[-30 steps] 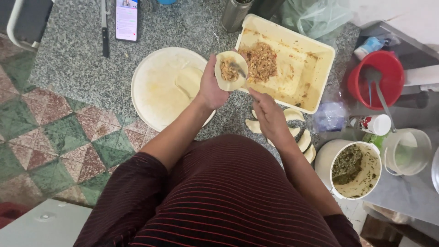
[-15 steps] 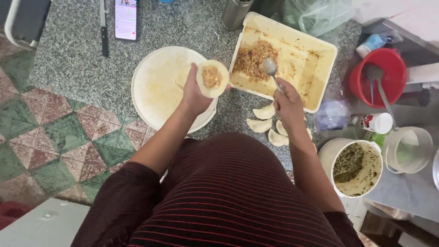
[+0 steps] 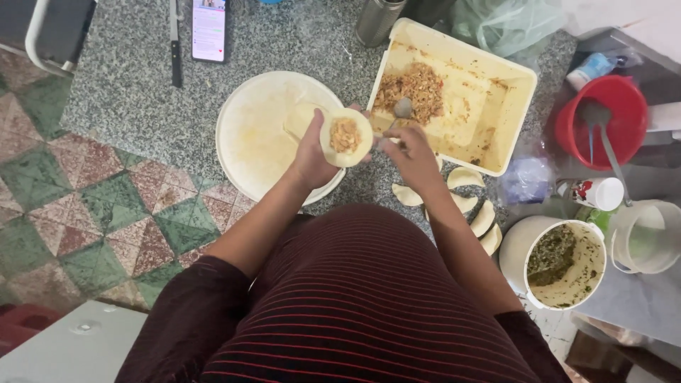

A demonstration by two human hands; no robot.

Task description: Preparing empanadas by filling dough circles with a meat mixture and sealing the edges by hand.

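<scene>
Left hand (image 3: 312, 152): cupped under round dough wrapper (image 3: 345, 137), wrapper lying open on fingers, mound of brownish filling at centre.
Right hand (image 3: 411, 152): closed around spoon (image 3: 402, 110), bowl of spoon at near-left edge of minced filling (image 3: 415, 89) inside cream rectangular tray (image 3: 496, 142).
Round white board (image 3: 255, 135): left of tray, under left hand, spare wrappers lying on it.
Folded dumplings (image 3: 468, 195): several, on speckled stone counter (image 3: 128, 92), near and right of right hand.
White tub of green mixture (image 3: 564, 264): near right.
Red bucket (image 3: 603, 120): far right.
Knife (image 3: 174, 42) and phone (image 3: 208, 28): far left.
</scene>
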